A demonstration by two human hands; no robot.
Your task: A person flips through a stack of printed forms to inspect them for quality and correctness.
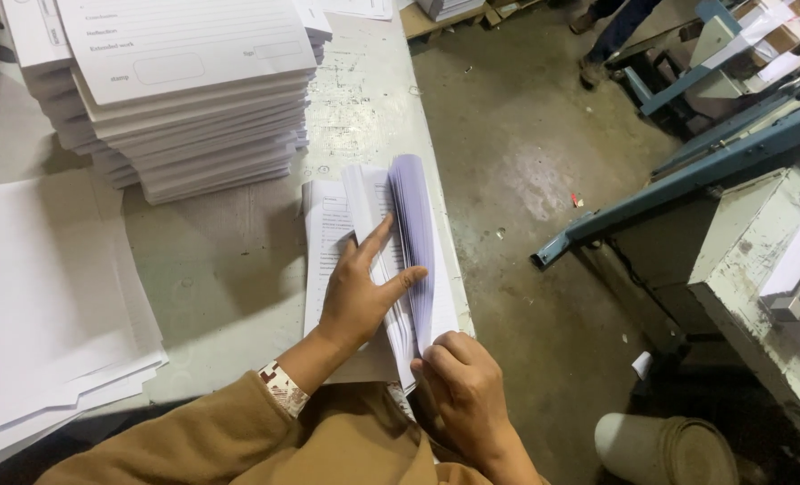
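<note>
Left hand (357,295) lies flat, fingers spread, on the booklet (378,269); right hand (461,386), just beside it, has its grip clamped on the fanned pages' near edge.

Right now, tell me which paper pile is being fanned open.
The small pile at the table edge, under both hands: its sheets arch up, fanned. The tall stack and left sheets lie flat, untouched.

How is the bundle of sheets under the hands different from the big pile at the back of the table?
The small bundle is thin and fanned, its sheets curling up between the left hand and right hand; the tall pile is thick, flat and untouched. The bundle lies at the table's right edge, the pile farther back. Both are white printed paper.
</note>
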